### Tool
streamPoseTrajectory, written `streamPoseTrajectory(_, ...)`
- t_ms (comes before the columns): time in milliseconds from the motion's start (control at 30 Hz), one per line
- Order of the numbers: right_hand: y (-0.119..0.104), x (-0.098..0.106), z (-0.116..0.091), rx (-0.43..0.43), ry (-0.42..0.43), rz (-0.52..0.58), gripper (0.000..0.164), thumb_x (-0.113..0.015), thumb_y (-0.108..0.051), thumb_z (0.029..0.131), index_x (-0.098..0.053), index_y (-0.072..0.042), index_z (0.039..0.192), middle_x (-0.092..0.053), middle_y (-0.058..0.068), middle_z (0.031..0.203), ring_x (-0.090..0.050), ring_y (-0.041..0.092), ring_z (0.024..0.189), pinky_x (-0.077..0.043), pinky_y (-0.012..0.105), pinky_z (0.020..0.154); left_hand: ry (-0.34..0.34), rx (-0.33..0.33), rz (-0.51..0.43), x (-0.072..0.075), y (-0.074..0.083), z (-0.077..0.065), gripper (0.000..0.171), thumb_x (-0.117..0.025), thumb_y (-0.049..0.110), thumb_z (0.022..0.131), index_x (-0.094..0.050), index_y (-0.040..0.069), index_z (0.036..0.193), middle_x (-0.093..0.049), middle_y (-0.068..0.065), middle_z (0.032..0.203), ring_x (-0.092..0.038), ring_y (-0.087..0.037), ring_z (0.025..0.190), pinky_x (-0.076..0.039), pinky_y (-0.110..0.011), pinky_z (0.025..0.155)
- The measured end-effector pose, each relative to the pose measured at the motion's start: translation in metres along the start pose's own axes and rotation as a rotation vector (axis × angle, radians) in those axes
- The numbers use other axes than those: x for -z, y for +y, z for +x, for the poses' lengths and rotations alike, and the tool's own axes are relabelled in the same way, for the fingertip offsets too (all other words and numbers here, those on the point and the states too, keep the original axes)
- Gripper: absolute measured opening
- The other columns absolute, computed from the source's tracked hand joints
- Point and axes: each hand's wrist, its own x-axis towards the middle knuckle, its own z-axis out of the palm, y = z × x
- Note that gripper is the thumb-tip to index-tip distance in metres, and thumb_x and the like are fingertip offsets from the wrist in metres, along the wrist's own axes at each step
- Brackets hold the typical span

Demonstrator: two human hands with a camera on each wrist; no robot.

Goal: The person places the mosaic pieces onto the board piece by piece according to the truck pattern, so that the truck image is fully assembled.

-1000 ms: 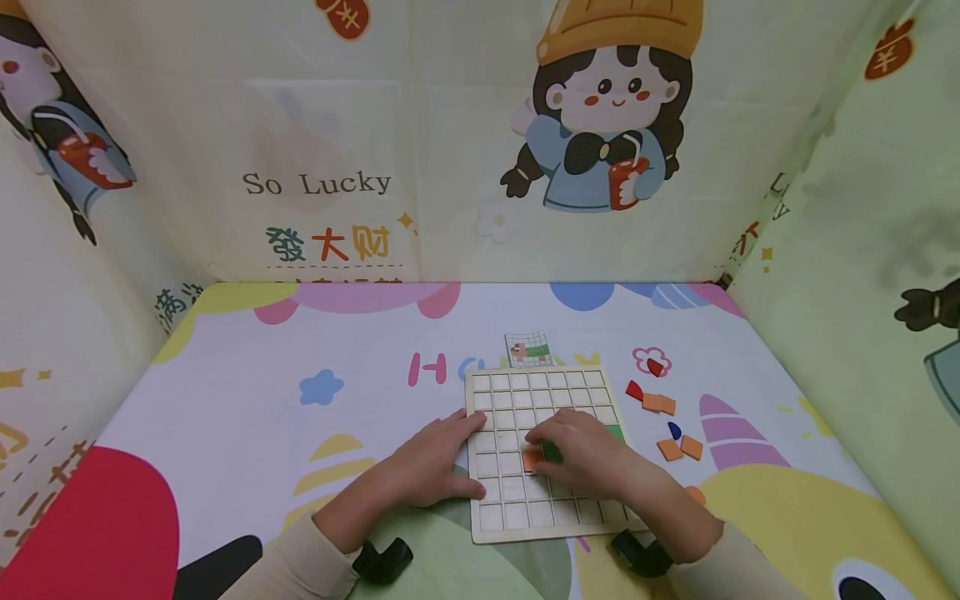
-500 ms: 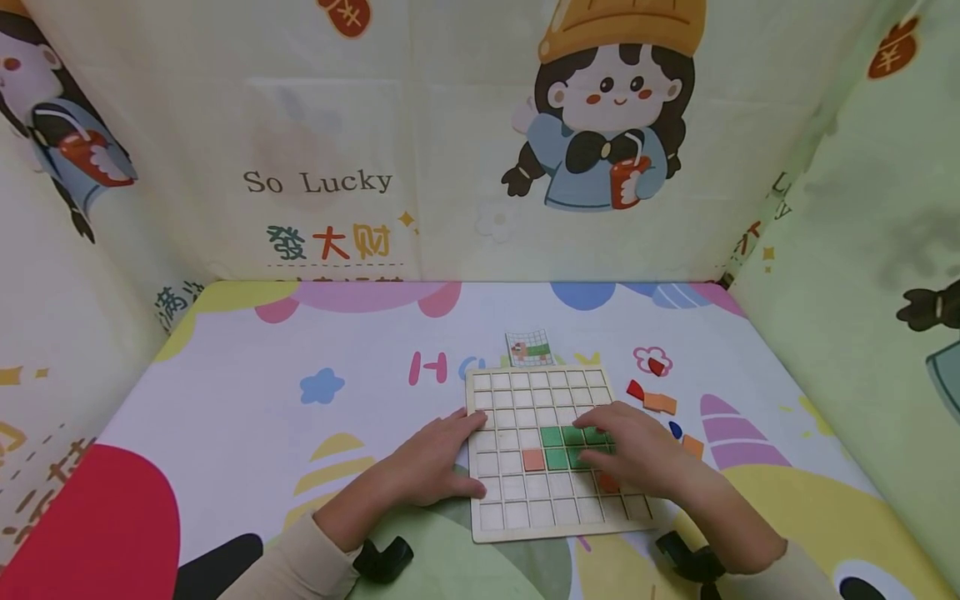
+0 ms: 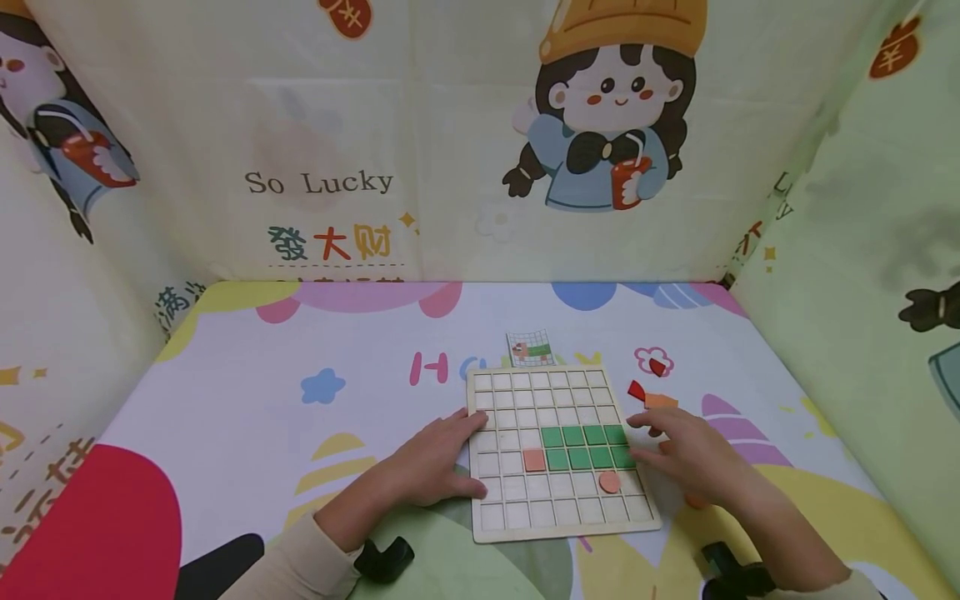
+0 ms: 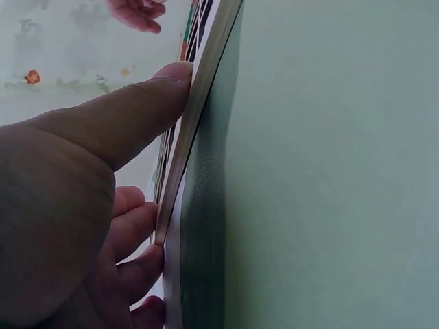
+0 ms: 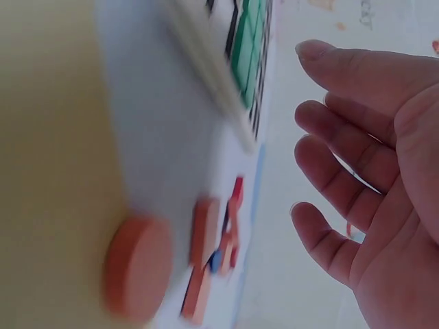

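Note:
A wooden grid board point(image 3: 492, 517) lies on the printed cloth. Two rows of green square tiles point(image 3: 579, 458) fill cells on its right half, with an orange-pink square tile point(image 3: 534, 460) at the left end of the lower row. Below them is an orange round disc point(image 3: 610, 482). My left hand point(image 3: 431, 458) rests against the board's left edge, thumb and fingers touching the frame. Just beyond the right edge hovers my right hand point(image 3: 693, 454), its fingers loosely bent around nothing; the right wrist view shows the empty space between thumb and fingers.
Behind the board lies a small pattern card point(image 3: 528, 348). Loose red pieces point(image 3: 636, 390) and orange square tiles point(image 3: 662, 401) are scattered to the right, partly hidden by my right hand. Another orange disc point(image 5: 140, 271) and a blue piece point(image 5: 216, 260) show in the right wrist view.
My right hand has left the orange-pink square tile in its cell and moved right, off the board, uncovering the green tiles and the disc. My left hand stays put.

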Motion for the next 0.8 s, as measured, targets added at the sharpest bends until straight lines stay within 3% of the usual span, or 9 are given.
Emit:
streamPoseTrajectory(400,0.032,0.003,-0.015,-0.11,-0.027,-0.053,0.042,-0.083,-0.023,0.082,-0.07,-0.004,0.116,-0.067,0.007,0.104,-0.062,0.027,0.091,-0.055,0.047,0.078,-0.002,0.001,-0.001,-0.001,0.0,0.0,0.089,-0.08,0.041,0.083,-0.037,0.008,0.153,-0.037,-0.01,0.157,-0.03,-0.032,0.145,-0.031,-0.052,0.113)
streamPoseTrajectory(800,0.048,0.002,-0.018,-0.075,-0.016,-0.088,0.034,-0.08,-0.014,0.079,-0.073,-0.007,0.111,-0.065,0.002,0.102,-0.053,0.023,0.09,-0.05,0.044,0.076,0.001,0.005,0.003,-0.001,0.0,0.0,0.089,-0.081,0.041,0.083,-0.037,0.008,0.153,-0.037,-0.011,0.157,-0.03,-0.033,0.145,-0.031,-0.052,0.113)
